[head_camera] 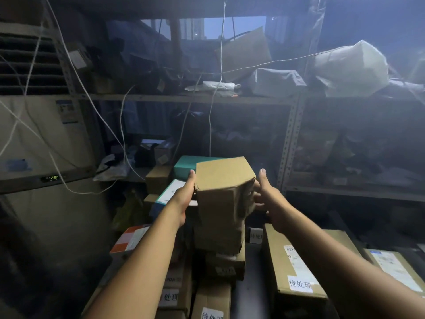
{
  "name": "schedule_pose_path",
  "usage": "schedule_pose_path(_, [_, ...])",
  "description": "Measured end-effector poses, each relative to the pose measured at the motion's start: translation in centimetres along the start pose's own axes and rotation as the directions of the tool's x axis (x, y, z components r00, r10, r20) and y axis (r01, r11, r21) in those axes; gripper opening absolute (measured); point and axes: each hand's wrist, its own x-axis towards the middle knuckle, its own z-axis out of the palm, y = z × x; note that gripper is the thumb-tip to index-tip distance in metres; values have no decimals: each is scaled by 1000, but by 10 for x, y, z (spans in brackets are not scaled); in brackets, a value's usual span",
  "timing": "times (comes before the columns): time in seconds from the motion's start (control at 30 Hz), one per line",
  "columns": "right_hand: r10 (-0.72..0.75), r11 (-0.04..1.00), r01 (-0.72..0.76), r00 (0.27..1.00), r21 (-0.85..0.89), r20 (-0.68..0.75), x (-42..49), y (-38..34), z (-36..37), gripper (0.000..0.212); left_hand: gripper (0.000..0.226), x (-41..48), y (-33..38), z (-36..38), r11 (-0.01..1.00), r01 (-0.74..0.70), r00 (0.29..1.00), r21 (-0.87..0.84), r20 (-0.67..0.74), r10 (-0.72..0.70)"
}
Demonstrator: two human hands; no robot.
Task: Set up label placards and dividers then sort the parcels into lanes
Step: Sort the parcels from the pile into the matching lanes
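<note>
- my left fingers are mostly hiding behind the cardboard box (pixel 224 180), so I'm only seeing the thumb (pixel 192 174) lying straight up along its left edge; left hand (pixel 184 200) is gripping that side
- right hand (pixel 270 200) is doing the same on the other side; thumb pointing up, fingers (pixel 257 200) curling onto the crumpled, dented right face of the box
- so both hands are clamping the one box between them, and it's sitting tilted, top face leaning away from me
- it's hanging over the middle stack of brown cartons (pixel 219 238); can't tell if its bottom is touching the one right under it
- just behind it a teal box (pixel 184 168) is peeking out; a white-and-teal one (pixel 171 192) is lying below that, by my left wrist
- an orange-and-white parcel (pixel 130 240) is lying to the left under my forearm
- on the right a long carton (pixel 296 261) is wearing a white label (pixel 300 284) reading 待处理; a small white placard (pixel 256 235) is standing between it and the stack
- further out, metal shelving (pixel 292 143) is running across the back, with a white bag (pixel 351 67) on the top shelf and white cables (pixel 124 134) dangling
- a tall air conditioner (pixel 46 139) is standing on the far left; display (pixel 54 177) showing 28
</note>
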Motion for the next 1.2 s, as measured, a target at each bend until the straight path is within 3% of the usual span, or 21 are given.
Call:
schedule_pose_path(0.03, [-25,1000,25,1000,4,-9,-3,-7,-4,75,86,0,3,0,1000,-1,1000,-18,15,1])
schedule_pose_path(0.13, [-79,996,79,997,40,5,-9,-23,-16,61,63,-8,19,2,997,-80,996,9,34,80])
schedule_pose_path(0.23, [-138,986,142,990,92,-41,-16,-30,-25,47,56,-14,29,4,990,-141,985,-15,103,142])
schedule_pose_path(0.37, [-227,932,266,958,247,-175,-24,-37,-32,14,39,-15,27,9,957,-117,989,-265,60,137])
schedule_pose_path(0.5, [-301,851,366,928,378,-221,-31,-47,-40,33,48,-12,13,19,859,-65,994,-508,42,100])
schedule_pose_path(0.6, [-324,896,355,933,265,-156,-30,-39,-29,35,48,-17,6,32,750,-52,992,-659,55,118])
schedule_pose_path(0.67, [-231,942,251,966,220,-114,-30,-28,-23,42,40,-21,5,40,718,-46,989,-694,69,131])
schedule_pose_path(0.77, [45,984,-66,991,164,129,-34,-9,-22,79,32,-28,3,48,797,-112,989,-594,8,145])
schedule_pose_path(0.83, [93,940,-167,965,299,244,-35,-4,-21,79,32,-33,3,56,867,-184,979,-463,-8,203])
schedule_pose_path(0.97, [52,875,-134,981,465,186,-41,1,-25,52,40,-40,11,68,898,-309,951,-314,-80,299])
schedule_pose_path(1.07, [88,843,-147,987,517,137,-42,7,-37,75,81,-45,29,63,915,-310,949,-260,-26,314])
schedule_pose_path(1.1, [95,842,-143,988,520,118,-44,8,-41,74,83,-45,33,62,927,-300,952,-228,-10,305])
schedule_pose_path(1.2, [56,877,-70,997,476,43,-48,9,-52,64,56,-46,37,61,942,-300,952,-153,18,306])
